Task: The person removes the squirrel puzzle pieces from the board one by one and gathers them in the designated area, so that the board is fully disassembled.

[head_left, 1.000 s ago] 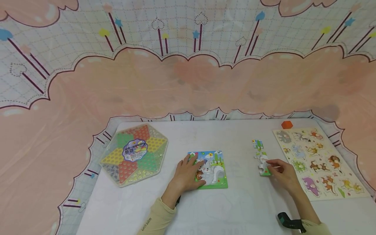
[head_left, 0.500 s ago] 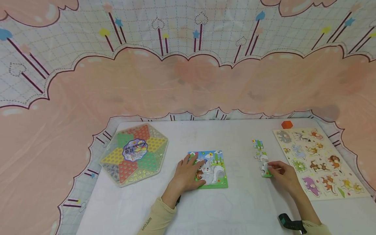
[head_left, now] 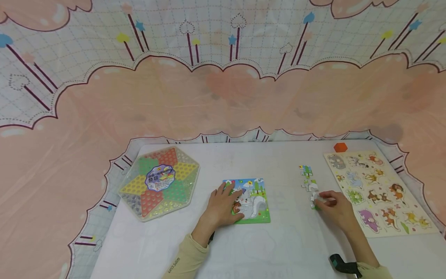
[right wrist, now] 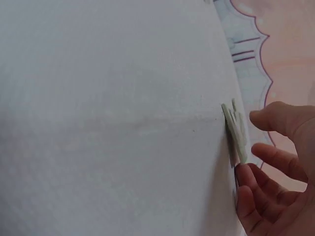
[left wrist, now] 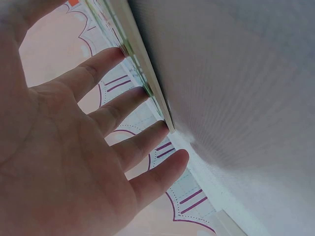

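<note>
In the head view my left hand (head_left: 221,207) rests with spread, straight fingers on a square rabbit jigsaw puzzle (head_left: 254,205). The left wrist view shows its fingertips at the face of the thin puzzle board (left wrist: 142,64). My right hand (head_left: 336,209) is at the near end of a short line of loose puzzle pieces (head_left: 311,186). Part of the nearest white and green piece (head_left: 312,204) is hidden by the fingers. In the right wrist view, thumb and forefinger stand apart beside pale-edged pieces (right wrist: 235,132). No piece shows between them.
A hexagonal Chinese checkers board (head_left: 160,184) with a label lies on the left. On the right is a wooden animal puzzle board (head_left: 379,193), with an orange hexagonal piece (head_left: 340,147) behind it. The white table (head_left: 265,252) ends at a patterned cloth backdrop (head_left: 223,97).
The nearest loose piece has shifted slightly right, and the right hand's fingers now cover more of it. The left hand and the rabbit puzzle have stayed in place.
</note>
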Motion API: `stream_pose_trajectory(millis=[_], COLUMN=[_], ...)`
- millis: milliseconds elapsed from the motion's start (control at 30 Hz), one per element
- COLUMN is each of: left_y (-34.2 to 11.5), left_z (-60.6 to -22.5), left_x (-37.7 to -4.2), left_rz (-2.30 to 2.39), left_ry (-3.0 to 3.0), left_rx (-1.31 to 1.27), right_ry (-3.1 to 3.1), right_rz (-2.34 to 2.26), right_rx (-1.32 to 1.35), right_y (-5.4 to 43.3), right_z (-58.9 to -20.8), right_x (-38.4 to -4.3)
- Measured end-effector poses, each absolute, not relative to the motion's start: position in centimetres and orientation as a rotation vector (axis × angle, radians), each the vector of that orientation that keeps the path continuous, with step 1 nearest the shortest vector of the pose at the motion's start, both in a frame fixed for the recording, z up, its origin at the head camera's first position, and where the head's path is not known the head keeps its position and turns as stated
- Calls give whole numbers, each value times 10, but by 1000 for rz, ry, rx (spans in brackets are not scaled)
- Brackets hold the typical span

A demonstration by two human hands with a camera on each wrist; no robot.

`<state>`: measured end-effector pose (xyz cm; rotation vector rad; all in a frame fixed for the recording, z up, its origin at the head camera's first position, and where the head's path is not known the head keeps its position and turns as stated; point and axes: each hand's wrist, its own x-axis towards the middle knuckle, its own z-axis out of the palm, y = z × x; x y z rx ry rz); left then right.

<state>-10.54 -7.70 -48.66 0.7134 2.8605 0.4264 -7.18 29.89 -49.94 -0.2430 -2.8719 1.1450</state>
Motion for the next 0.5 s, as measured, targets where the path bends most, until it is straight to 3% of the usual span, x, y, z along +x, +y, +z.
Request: stream_pose_trajectory(millis=[500], left_y=[-77], left_z=[-487], left_x=[-106], left_rz=[418], left_ry=[2871], left_rx=[722], right_ry=[-2937], right_rz=[1000], right_rx=[-224], right_y=[291], right_z=[-498], right_x=[-70])
